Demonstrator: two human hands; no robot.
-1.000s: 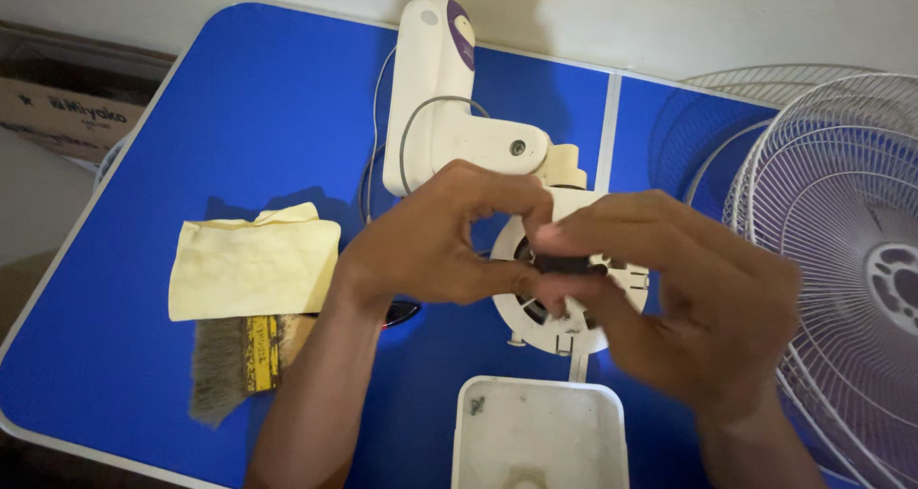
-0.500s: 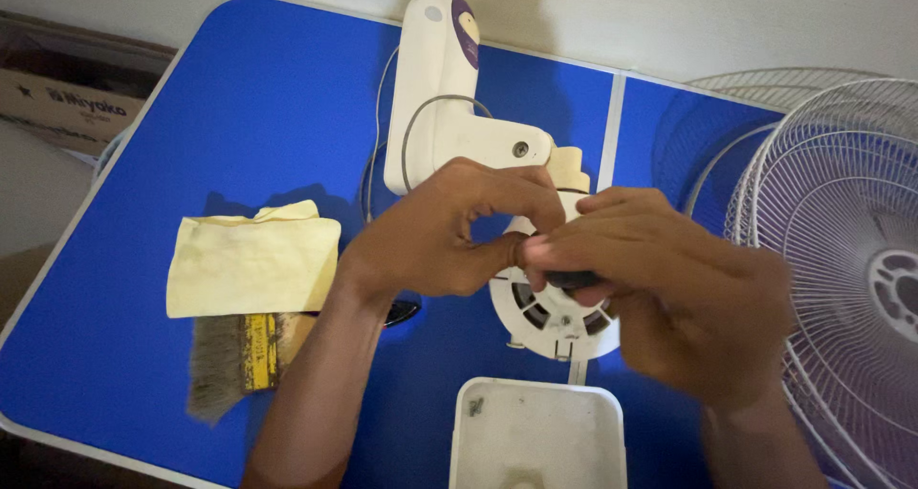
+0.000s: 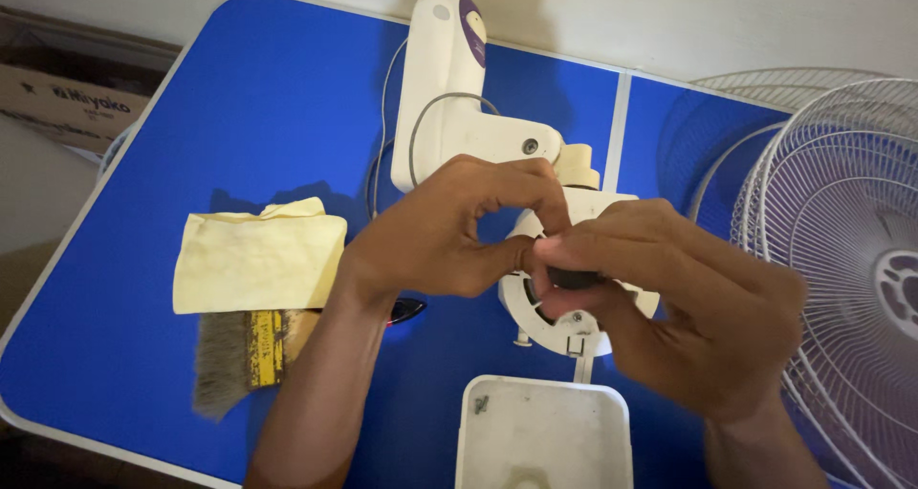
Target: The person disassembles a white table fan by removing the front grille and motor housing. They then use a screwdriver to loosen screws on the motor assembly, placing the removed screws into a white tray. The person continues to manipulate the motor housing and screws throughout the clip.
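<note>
2 hands (image 3: 574, 260) unmoved, fingers (image 3: 559, 250) still pinching black part (image 3: 574, 279)

Worktop (image 3: 220, 116): smooth blue laminate, slight sheen. Fan body (image 3: 449, 97): cream plastic, smooth, semi-gloss. Fan guard (image 3: 841, 260): thin white coated wire. Cloth (image 3: 258, 255): pale yellow, soft, matt, creased. Brush (image 3: 234, 350): coarse grey bristles, scuffed yellow band. Base (image 3: 540, 432): white plastic, grubby, matt
</note>
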